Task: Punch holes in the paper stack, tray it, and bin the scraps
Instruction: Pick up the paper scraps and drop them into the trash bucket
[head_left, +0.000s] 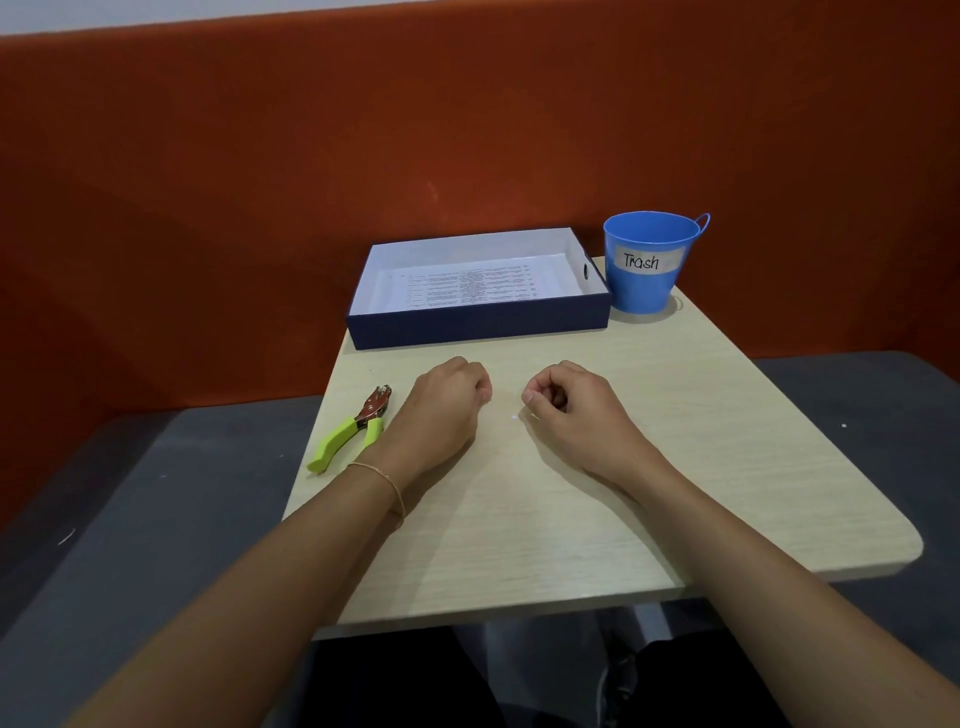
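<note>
Head view: I see paper stack lying flat inside navy tray. Trash bucket just right of tray. Hole punch near-left of tray, on table. Left hand curled into fist, empty as far as I see. Right hand curled, fingertips pinched; contents cannot tell. Tiny white scrap between hands.

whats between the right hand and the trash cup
Only bare table shows in the head view between the right hand and the blue trash cup. The tray sits left of that line.
</note>
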